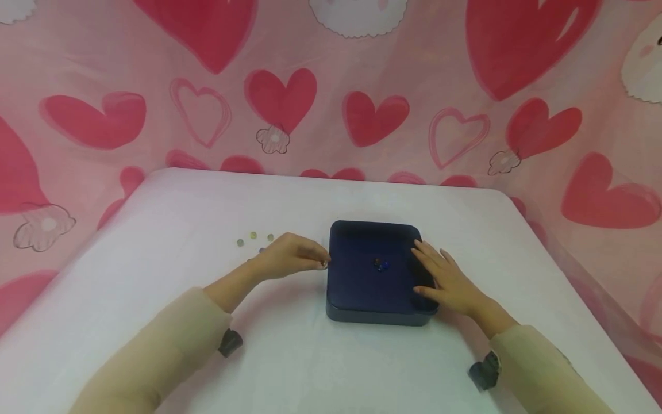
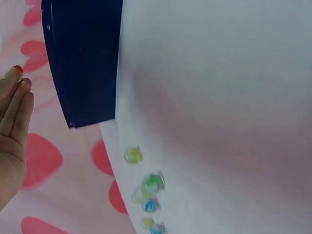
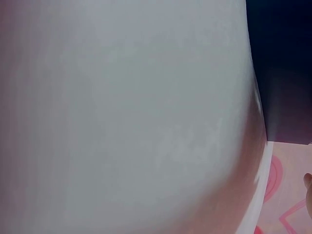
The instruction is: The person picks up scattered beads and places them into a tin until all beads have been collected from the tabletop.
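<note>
I see the left hand (image 1: 291,256) pinching what's probably a marble (image 1: 324,264) by the tray's (image 1: 380,317) left edge; the right hand (image 1: 451,285), fingers spread, seemingly steadies its right edge.

Pink heart-print cloth (image 1: 331,80) behind a white tabletop (image 1: 289,356) with rounded corners.

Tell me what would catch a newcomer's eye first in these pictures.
The pink backdrop with its red hearts, behind the white table, stands out first. Next comes the dark blue tray on the table, with a cluster of glassy beads inside. Beside its left rim, the left hand pinches a small glassy piece; the right hand lies over the right rim.
</note>
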### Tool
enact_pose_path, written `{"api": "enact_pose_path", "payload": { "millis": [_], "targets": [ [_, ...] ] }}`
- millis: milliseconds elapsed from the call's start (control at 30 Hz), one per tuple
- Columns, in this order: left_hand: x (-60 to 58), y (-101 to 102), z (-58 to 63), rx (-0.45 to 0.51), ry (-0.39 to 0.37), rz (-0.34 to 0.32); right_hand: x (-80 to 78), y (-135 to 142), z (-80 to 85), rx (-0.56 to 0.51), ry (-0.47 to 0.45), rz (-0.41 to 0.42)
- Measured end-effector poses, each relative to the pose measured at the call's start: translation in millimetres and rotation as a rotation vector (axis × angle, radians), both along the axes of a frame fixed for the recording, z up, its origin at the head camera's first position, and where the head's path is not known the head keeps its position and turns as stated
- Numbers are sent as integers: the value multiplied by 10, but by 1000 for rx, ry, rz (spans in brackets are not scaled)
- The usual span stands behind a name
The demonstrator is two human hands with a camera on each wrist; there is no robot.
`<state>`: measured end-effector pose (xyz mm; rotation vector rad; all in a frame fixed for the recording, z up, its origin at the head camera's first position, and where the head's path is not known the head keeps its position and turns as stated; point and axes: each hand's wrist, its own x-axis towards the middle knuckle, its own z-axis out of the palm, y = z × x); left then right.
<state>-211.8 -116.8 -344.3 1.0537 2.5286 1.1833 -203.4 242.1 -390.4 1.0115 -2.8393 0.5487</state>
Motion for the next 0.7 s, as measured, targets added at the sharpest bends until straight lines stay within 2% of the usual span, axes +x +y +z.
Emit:
{"api": "enact_pose_path", "payload": {
  "millis": [100,267,700],
  "targets": [
    [-24,129,-24,10,-26,-37,0,5,-7,0,0,-1],
    [-64,316,-66,-2,-85,-43,0,13,-13,-2,-10,-1],
    [-107,683,-123,-76,1,-121,-9,11,-12,3,-11,3]
  ]
}}
